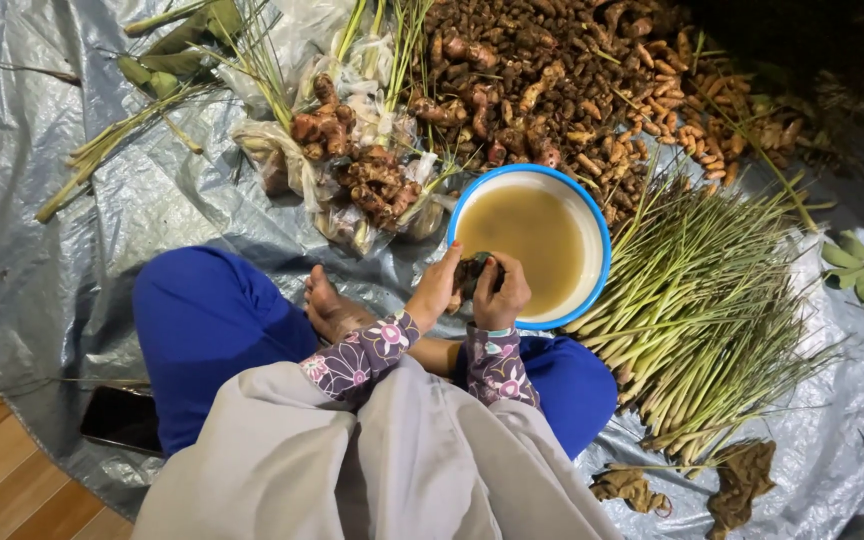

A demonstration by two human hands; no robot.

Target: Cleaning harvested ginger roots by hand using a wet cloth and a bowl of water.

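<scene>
I sit cross-legged on a grey tarp (42,260). My left hand (437,290) and my right hand (503,292) meet over the near rim of a blue-rimmed white basin (597,225) of murky brown water. Both hands close around one small dark root piece (472,272) between them, just above the water's edge. Floral sleeves cover both wrists.
A large heap of brown and orange rhizomes (552,80) lies beyond the basin. Clear plastic bags of rhizomes (352,160) lie to its left. A pile of lemongrass stalks (702,310) lies right of it. A dark phone (120,418) rests at the tarp's near-left edge by a wooden floor (2,480). Dry leaves (742,480) lie at lower right.
</scene>
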